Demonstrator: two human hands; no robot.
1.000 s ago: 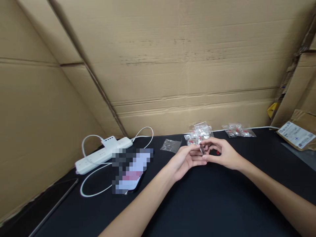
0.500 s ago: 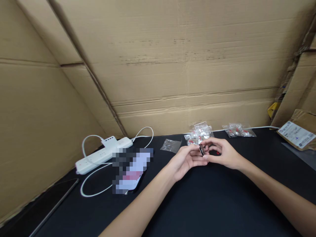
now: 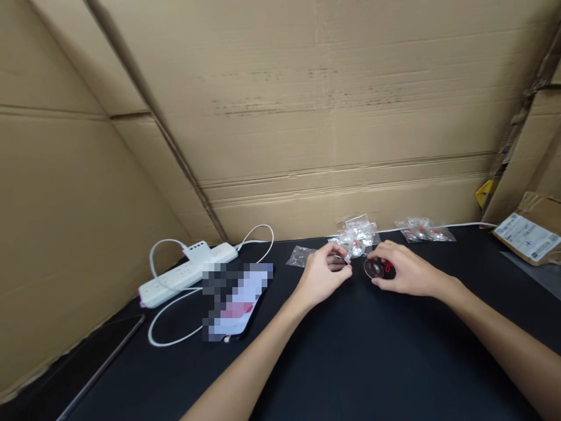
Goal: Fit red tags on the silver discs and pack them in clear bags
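**Left hand** (image 3: pixel 323 276): fingers curled, thumb and forefinger pinched on a small dark piece (image 3: pixel 337 261). What the piece is cannot be made out.

**Right hand** (image 3: pixel 405 272): just right of the left hand and not touching it. Its fingertips are closed round a round dark disc (image 3: pixel 374 268), held on edge low over the black counter (image 3: pixel 377 362). A red bit (image 3: pixel 388 267) shows against the fingers behind the disc.

**Step in hand (judged):** two small parts are held apart, one in each hand, with a narrow gap between them.

**Handling note:** both parts are gripped by the fingertips alone. Any further move with them calls for a fine, steady pinch and close lining-up.

**Just beyond both hands:** a heap of clear packets (image 3: pixel 356 237) with red and white contents.

**Beyond the right hand, further right:** a second lot of packets (image 3: pixel 423 231).

**Just beyond the left hand, to its left:** a single clear packet (image 3: pixel 300 256), lying flat.

**Well left of the left hand:**
- a phone (image 3: pixel 234 298), face up
- a white power strip (image 3: pixel 184 275) past the phone
- a white cable (image 3: pixel 166 327) looping round both
- a dark flat slab (image 3: pixel 103 354) at the far near-left edge

**Far right of the right hand:** a labelled parcel (image 3: pixel 526 235).

**Surround:** cardboard walls (image 3: pixel 307 117) on all sides.
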